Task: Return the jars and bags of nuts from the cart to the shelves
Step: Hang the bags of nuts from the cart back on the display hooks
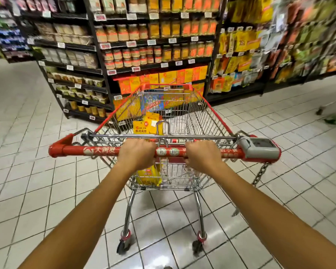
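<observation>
A wire shopping cart (198, 117) with a red handle bar (97, 151) stands in front of me. My left hand (137, 154) grips the bar left of its middle, and my right hand (203, 155) grips it right of the middle. Yellow bags of nuts (143, 127) lie in the basket's near left part, and another yellow bag (148, 174) shows below the bar. Ahead stand black shelves (155, 42) stocked with jars of nuts (132, 55) and orange and yellow bags (167, 77). No jar is visible in the cart.
A second shelf unit (72, 74) angles off to the left, and racks of hanging bags (239, 55) stand to the right. White tiled floor (27, 152) surrounds the cart. A grey coin lock (260, 148) with a chain sits at the bar's right end.
</observation>
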Action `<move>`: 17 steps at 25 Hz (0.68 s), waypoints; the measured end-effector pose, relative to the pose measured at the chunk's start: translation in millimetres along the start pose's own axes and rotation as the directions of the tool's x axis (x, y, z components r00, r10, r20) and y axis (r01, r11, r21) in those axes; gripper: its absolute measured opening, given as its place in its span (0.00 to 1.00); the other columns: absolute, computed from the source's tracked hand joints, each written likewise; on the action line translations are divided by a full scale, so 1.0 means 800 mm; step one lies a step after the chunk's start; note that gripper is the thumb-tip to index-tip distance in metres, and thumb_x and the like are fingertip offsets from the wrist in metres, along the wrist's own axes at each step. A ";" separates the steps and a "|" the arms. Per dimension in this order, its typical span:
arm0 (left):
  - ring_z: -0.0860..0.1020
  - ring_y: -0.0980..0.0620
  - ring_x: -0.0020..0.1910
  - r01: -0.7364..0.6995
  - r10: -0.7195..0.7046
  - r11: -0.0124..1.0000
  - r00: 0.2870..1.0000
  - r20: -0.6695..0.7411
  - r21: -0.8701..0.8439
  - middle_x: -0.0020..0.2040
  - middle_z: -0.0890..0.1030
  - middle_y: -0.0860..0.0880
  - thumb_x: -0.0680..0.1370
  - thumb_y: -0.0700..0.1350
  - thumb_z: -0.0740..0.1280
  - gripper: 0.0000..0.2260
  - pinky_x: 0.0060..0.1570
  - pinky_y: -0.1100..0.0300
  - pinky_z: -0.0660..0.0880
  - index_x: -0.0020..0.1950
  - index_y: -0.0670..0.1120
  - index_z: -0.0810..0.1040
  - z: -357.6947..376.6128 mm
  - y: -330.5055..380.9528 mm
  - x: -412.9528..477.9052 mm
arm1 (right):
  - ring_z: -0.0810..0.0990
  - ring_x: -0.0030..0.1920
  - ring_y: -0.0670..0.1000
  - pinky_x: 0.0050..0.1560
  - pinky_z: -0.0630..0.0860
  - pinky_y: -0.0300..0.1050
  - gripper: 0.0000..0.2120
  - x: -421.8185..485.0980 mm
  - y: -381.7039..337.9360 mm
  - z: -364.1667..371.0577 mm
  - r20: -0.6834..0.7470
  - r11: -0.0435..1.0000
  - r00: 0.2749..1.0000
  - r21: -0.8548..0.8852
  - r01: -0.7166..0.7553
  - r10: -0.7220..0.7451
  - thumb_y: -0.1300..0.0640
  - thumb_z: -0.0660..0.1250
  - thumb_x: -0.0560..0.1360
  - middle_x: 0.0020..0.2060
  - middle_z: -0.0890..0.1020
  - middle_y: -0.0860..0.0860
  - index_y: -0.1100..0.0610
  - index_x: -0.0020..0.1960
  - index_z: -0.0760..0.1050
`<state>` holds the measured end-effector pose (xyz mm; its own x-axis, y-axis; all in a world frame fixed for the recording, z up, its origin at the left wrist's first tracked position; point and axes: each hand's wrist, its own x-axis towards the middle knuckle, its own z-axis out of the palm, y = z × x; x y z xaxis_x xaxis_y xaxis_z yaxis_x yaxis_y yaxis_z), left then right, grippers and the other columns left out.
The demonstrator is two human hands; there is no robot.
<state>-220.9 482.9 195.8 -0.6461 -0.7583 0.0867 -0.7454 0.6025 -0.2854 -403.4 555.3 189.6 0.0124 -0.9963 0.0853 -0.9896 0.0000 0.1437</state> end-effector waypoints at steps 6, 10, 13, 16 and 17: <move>0.81 0.42 0.41 -0.011 0.006 0.998 0.998 -0.064 -0.070 0.41 0.83 0.46 0.73 0.58 0.65 0.15 0.35 0.57 0.67 0.46 0.46 0.78 0.014 0.030 0.165 | 0.72 0.29 0.48 0.33 0.74 0.41 0.10 0.109 0.119 0.029 0.038 0.998 0.998 -0.040 -0.051 0.053 0.49 0.64 0.74 0.26 0.65 0.45 0.55 0.49 0.73; 0.80 0.41 0.46 -0.014 0.008 0.995 0.998 -0.064 -0.096 0.46 0.82 0.44 0.74 0.57 0.64 0.15 0.42 0.54 0.74 0.50 0.47 0.77 0.019 0.060 0.287 | 0.71 0.29 0.46 0.34 0.70 0.40 0.11 0.179 0.216 0.042 0.075 0.995 0.994 -0.066 -0.080 0.085 0.48 0.63 0.75 0.27 0.67 0.45 0.54 0.52 0.73; 0.80 0.42 0.47 -0.009 0.005 0.995 0.999 -0.045 -0.103 0.46 0.82 0.46 0.74 0.58 0.64 0.15 0.42 0.54 0.74 0.51 0.48 0.78 0.024 0.092 0.371 | 0.65 0.26 0.42 0.26 0.63 0.37 0.09 0.224 0.295 0.062 0.076 0.993 0.992 -0.068 -0.092 0.097 0.50 0.62 0.75 0.27 0.67 0.46 0.54 0.52 0.73; 0.80 0.42 0.48 0.025 -0.029 0.995 0.999 -0.044 -0.094 0.47 0.82 0.46 0.74 0.59 0.64 0.16 0.42 0.54 0.73 0.51 0.48 0.78 0.024 0.129 0.450 | 0.62 0.25 0.41 0.28 0.60 0.36 0.08 0.260 0.377 0.080 0.034 0.996 0.997 -0.063 -0.062 0.065 0.50 0.62 0.75 0.26 0.66 0.45 0.54 0.50 0.73; 0.80 0.42 0.48 0.037 -0.041 0.996 0.998 -0.047 -0.086 0.47 0.82 0.46 0.74 0.59 0.64 0.16 0.42 0.54 0.73 0.50 0.47 0.78 0.022 0.145 0.479 | 0.62 0.25 0.42 0.26 0.58 0.36 0.09 0.273 0.408 0.088 0.023 0.996 0.998 -0.071 -0.054 0.056 0.50 0.62 0.75 0.27 0.66 0.45 0.54 0.49 0.73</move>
<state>-552.3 257.8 179.0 -0.6221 -0.7697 0.1430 -0.7799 0.5934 -0.1989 -733.8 331.6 185.9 -0.0465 -0.9964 0.0707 -0.9763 0.0603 0.2080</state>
